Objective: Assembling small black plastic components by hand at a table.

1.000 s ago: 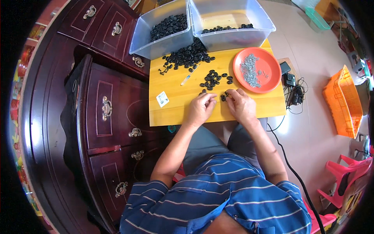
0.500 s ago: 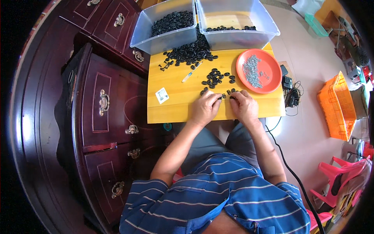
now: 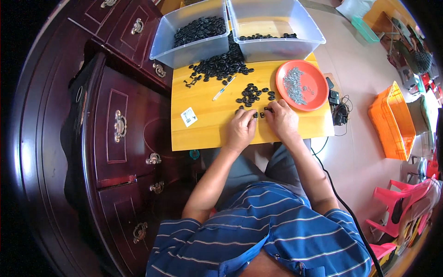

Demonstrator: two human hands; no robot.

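Observation:
My left hand point(image 3: 241, 130) rests near the table's front edge, thumb and forefinger pinched on a small black oval plastic piece point(image 3: 255, 115). Close to its right, my right hand point(image 3: 282, 119) has its fingers bent together at another black piece, mostly covered by the fingertips. One small black piece point(image 3: 262, 115) lies between the two hands. Beyond them is a loose group of black oval pieces with holes point(image 3: 250, 93). A red plate point(image 3: 318, 102) at the right holds many small grey metal pieces point(image 3: 293, 85), which look like screws.
Two clear plastic bins point(image 3: 184, 54) with black pieces stand at the back of the yellow table point(image 3: 203, 136). A heap of black pieces point(image 3: 221, 65) spills before them. A pen-like stick point(image 3: 224, 88) and white card point(image 3: 188, 117) lie left. Dark drawers point(image 3: 115, 157) flank the table.
My right hand has shifted slightly left, toward the piece between the hands. The left hand keeps nearly the same place. The whole view has shifted a little.

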